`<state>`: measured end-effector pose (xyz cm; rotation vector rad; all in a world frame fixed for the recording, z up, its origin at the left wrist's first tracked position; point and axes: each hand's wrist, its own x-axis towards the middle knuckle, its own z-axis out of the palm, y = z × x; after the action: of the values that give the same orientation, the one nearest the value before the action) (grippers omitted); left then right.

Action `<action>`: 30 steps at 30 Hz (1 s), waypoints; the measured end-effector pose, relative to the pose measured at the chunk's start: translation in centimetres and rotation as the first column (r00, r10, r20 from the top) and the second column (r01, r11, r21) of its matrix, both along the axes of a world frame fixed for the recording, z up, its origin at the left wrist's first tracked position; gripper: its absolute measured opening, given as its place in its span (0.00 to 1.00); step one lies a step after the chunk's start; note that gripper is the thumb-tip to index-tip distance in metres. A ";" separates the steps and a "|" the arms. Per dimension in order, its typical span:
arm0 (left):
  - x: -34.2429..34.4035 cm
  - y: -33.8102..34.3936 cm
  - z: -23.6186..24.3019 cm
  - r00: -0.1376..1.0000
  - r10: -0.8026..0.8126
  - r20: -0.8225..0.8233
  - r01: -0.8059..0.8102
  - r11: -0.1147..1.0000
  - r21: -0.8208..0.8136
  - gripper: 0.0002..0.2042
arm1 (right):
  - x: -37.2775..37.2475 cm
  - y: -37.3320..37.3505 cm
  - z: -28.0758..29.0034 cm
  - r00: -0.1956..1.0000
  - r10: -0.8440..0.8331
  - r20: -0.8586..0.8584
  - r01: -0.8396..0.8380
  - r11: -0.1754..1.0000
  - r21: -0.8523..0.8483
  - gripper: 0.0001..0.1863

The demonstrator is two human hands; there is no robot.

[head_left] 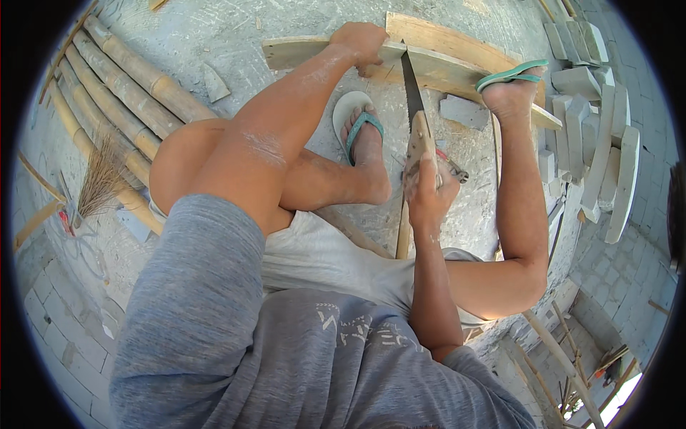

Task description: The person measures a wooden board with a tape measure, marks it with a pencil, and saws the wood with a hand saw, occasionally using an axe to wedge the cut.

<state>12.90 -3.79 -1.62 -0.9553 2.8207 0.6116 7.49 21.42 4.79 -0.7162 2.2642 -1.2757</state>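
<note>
My right hand is closed round the wooden handle of a handsaw. Its dark blade points away from me, and the far end meets the edge of a long wooden plank. Left of the blade, my left hand grips that plank from above, with the fingertips curled over the near side. A second, paler board lies just behind it. My right foot, in a green sandal, rests on the plank's right part; my left foot stands on the floor in its sandal.
Several bamboo poles lie at the left, with a stick broom beside them. Pale blocks are stacked at the right. A metal tool with a red part lies beside my right hand, and a block piece sits near the plank.
</note>
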 end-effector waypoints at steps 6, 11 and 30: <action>-2.1 0.3 -0.4 0.996 -0.027 -0.080 0.031 0.998 0.052 0.21 | -2.7 -3.8 -1.8 0.977 -0.034 -0.210 0.063 0.989 0.133 0.22; 0.0 -0.8 -0.6 1.000 0.023 -0.014 -0.022 0.997 0.075 0.22 | 1.7 3.8 1.3 0.997 -0.025 0.078 0.021 0.998 0.060 0.22; -0.9 1.5 -0.7 1.000 -0.012 -0.007 0.012 0.997 0.082 0.23 | -1.1 -5.2 -1.1 0.986 -0.152 -0.074 0.158 0.984 0.087 0.26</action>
<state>11.98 -2.30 -2.33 -0.9231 2.7806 0.7237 6.44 16.17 3.65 -0.5665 2.4573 -1.2231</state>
